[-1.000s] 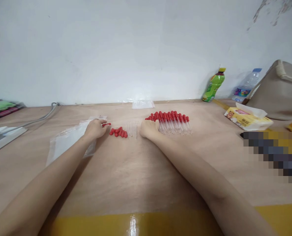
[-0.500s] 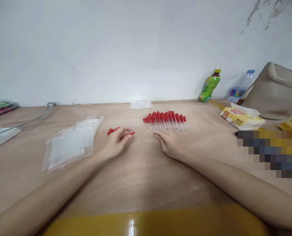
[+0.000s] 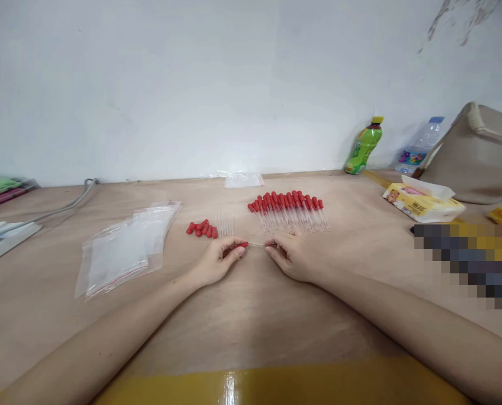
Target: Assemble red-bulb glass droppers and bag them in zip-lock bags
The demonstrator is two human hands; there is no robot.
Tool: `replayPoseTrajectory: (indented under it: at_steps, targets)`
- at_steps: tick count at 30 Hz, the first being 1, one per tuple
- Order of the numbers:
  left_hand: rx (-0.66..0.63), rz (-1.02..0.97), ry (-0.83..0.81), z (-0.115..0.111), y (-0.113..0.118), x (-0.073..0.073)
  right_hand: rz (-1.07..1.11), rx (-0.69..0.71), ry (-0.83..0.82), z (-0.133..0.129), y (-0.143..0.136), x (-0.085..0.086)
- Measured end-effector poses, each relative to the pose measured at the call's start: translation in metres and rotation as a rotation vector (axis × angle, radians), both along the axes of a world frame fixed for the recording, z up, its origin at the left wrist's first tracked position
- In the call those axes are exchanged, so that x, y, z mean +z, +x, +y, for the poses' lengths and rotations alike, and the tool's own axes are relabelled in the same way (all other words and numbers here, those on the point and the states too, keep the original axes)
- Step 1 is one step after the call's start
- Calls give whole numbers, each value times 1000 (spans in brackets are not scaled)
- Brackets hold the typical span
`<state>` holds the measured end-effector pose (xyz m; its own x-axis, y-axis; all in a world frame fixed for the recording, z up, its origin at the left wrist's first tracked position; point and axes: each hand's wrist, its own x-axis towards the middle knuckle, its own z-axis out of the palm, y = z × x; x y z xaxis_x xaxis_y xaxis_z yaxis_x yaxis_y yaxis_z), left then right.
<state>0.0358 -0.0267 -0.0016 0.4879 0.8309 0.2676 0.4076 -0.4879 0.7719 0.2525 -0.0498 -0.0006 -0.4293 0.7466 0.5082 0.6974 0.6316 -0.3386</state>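
Mid-frame, the fingers point(image 3: 236, 253) of the left hand point(image 3: 217, 263) pinch a red bulb point(image 3: 243, 244); those of the right hand point(image 3: 292, 256) grasp a clear tube point(image 3: 256, 244) meeting it. Loose bulbs point(image 3: 204, 229) and loose tubes point(image 3: 225, 223) lie left of centre, red-topped droppers point(image 3: 288, 206) right.

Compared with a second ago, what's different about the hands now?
The left hand moved right and nearer, pinching a red cap. The right hand came nearer too, off the row of red-topped tubes, and now holds a clear tube. The plastic bags and green bottle stayed put.
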Motion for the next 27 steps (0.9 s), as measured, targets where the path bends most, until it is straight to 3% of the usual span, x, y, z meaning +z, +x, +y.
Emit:
replayPoseTrajectory:
  at_steps: [5, 14, 23, 27]
  targets:
    - [18, -3, -68, 0, 2, 0, 31, 67, -38, 5, 2, -5]
    - [-41, 43, -17, -3, -1, -2, -19, 151, -118, 7, 5, -1]
    - [-33, 163, 129, -9, 3, 5, -164, 88, 149, 4, 0, -4]
    - [-42, 177, 210, -11, 3, 6, -180, 78, 166, 2, -4, -5]
